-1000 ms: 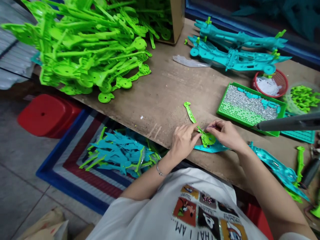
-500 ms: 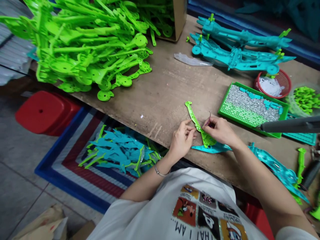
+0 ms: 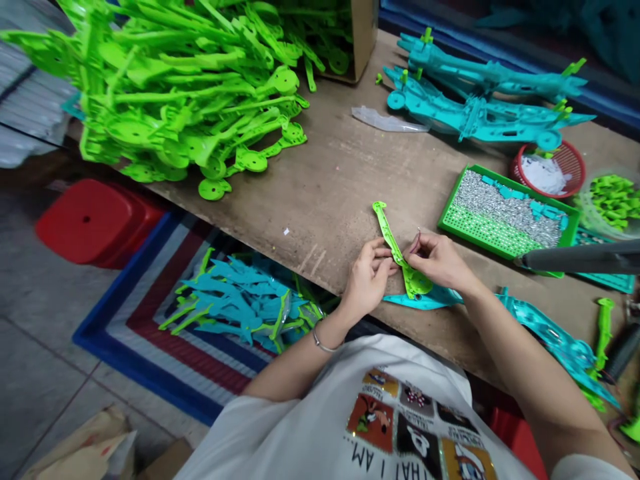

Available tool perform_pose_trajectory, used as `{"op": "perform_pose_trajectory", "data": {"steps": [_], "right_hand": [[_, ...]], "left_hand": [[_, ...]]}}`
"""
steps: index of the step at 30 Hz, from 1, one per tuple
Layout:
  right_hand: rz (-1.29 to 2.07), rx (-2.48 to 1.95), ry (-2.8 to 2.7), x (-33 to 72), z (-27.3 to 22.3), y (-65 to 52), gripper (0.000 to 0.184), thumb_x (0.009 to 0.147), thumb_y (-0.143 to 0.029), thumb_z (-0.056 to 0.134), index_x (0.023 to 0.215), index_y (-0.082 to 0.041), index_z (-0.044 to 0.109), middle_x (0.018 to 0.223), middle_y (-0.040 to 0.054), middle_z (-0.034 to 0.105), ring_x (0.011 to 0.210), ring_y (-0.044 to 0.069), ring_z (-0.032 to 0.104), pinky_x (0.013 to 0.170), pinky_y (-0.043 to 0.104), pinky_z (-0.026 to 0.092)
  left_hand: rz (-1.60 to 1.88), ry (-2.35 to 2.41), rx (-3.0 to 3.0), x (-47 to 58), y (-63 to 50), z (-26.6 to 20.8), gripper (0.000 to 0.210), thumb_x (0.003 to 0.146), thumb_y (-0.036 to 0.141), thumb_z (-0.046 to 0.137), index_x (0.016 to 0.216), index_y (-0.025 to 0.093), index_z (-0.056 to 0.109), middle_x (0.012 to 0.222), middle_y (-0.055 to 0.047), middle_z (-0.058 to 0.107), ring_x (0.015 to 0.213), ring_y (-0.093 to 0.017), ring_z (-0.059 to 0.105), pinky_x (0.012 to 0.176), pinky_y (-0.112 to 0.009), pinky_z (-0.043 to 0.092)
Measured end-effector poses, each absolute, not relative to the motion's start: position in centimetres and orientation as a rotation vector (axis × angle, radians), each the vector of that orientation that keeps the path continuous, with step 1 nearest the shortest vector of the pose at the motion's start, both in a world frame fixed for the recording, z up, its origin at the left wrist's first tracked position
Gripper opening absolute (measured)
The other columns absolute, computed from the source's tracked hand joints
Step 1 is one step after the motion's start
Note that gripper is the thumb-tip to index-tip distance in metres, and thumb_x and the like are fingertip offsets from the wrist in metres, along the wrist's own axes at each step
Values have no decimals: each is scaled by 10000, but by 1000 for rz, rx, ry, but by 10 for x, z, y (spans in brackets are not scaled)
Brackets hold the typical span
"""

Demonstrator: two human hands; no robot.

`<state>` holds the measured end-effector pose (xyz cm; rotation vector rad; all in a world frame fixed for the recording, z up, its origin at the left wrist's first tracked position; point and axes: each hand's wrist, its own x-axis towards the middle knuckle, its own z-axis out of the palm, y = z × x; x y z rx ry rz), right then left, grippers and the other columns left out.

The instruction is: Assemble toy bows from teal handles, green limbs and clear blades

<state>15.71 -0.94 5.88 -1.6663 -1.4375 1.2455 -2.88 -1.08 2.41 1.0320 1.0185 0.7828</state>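
Observation:
A long lime-green plastic part point(image 3: 387, 230) with a wide lower end lies over a teal plastic piece point(image 3: 423, 300) at the table's front edge. On its left side, my left hand point(image 3: 369, 275) has curled fingers closed at the green part's edge, thumb and fingertips against it. From the right, my right hand point(image 3: 443, 262) pinches with thumb and forefinger over the green part's middle. What is in that pinch is too small to name. A larger teal frame point(image 3: 545, 327) lies under and beyond my right forearm.
A green basket point(image 3: 505, 257) of small silver screws and teal bits stands right, near a red basket point(image 3: 575, 170) and a tub of green pieces point(image 3: 613, 200). A dark rod-shaped tool point(image 3: 575, 257) juts in. Green parts point(image 3: 190, 100) are heaped left; assembled teal frames point(image 3: 480, 117) lie behind.
My right hand's pinching fingers have shifted slightly at the green part. My left fingers reach a little further onto its edge. The whole view has drifted slightly.

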Motion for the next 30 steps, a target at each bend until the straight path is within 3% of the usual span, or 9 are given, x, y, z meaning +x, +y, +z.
{"op": "perform_pose_trajectory", "data": {"steps": [4,9,16,22,26,30], "right_hand": [[1268,-1594,-1432,157,61,-14,105,753,-268,639,731,-168,659,708,9,683,630,133,570,643,269,474],[1199,-1624,-1480,156,59,-20,108,803,-270,637,772,-171,667,742,13,699,655,139,590,632,259,466],[1080,-1747,-1627,155,72,-24,132,854,-271,626,777,-178,679,726,8,693,630,133,573,622,264,417],[911,-1768,-1680,154,76,-28,140,873,-262,665,772,-171,696,787,46,713,710,161,618,674,291,426],[917,-1758,-1648,155,74,-34,116,893,-255,661,866,-184,749,865,46,739,753,162,647,702,288,448],[858,-1793,-1670,151,76,-44,156,901,-226,650,969,-207,789,859,35,724,747,158,641,694,283,448]], "left_hand": [[796,904,825,-22,-11,30,515,897,343,706,1350,203,504,1199,-79,688,1034,-167,712,940,-342,604],[793,859,695,-16,-9,32,587,774,327,827,1283,210,560,1038,-14,688,893,-139,710,835,-299,614],[813,928,687,-11,-8,30,520,705,356,872,1102,185,583,927,11,677,773,-113,694,751,-277,616],[770,925,738,-15,-6,31,443,752,341,834,1077,186,576,968,-2,675,847,-115,688,797,-265,592],[759,789,711,-20,-7,30,443,791,303,808,1145,182,571,1115,-54,693,1004,-146,691,905,-280,558],[762,779,683,-20,-8,29,450,784,281,817,1139,175,561,1090,-61,708,984,-163,705,906,-299,553]]}}
